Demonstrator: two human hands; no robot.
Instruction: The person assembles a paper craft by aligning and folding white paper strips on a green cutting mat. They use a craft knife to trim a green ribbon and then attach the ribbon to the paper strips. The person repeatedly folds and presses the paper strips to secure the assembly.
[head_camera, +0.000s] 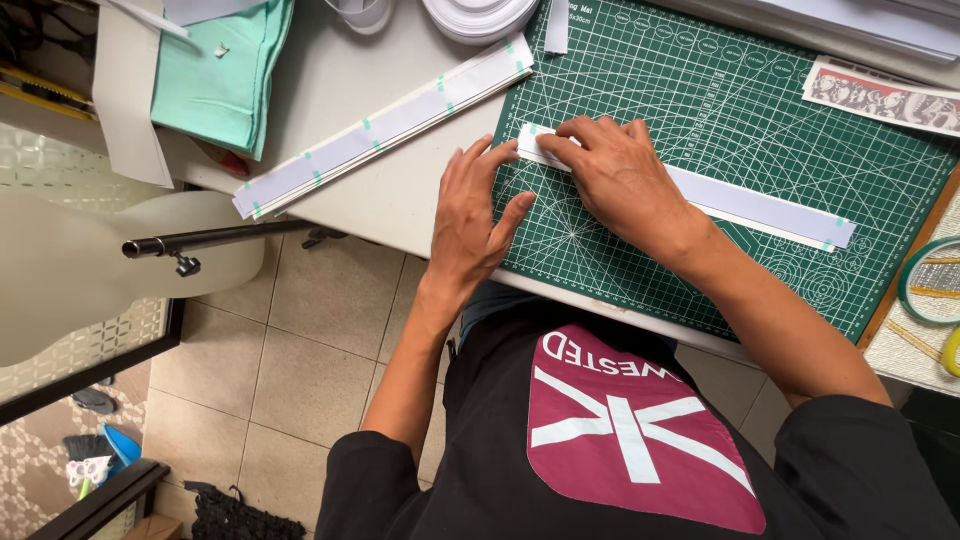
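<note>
A long white paper strip (760, 205) with small green tape tabs lies diagonally on a green cutting mat (740, 110). My right hand (615, 175) presses down on the strip's left end, fingers curled over it. My left hand (475, 220) lies flat, fingers spread, at the mat's left edge, its fingertips just beside the strip's end. Neither hand grips anything.
A stack of similar white strips (385, 125) with green tabs lies on the white table to the left. Mint green fabric (215, 75) sits at the far left, a white roll (478, 15) at the top, a printed paper (880, 98) at the upper right, a tape ring (925, 285) at the right.
</note>
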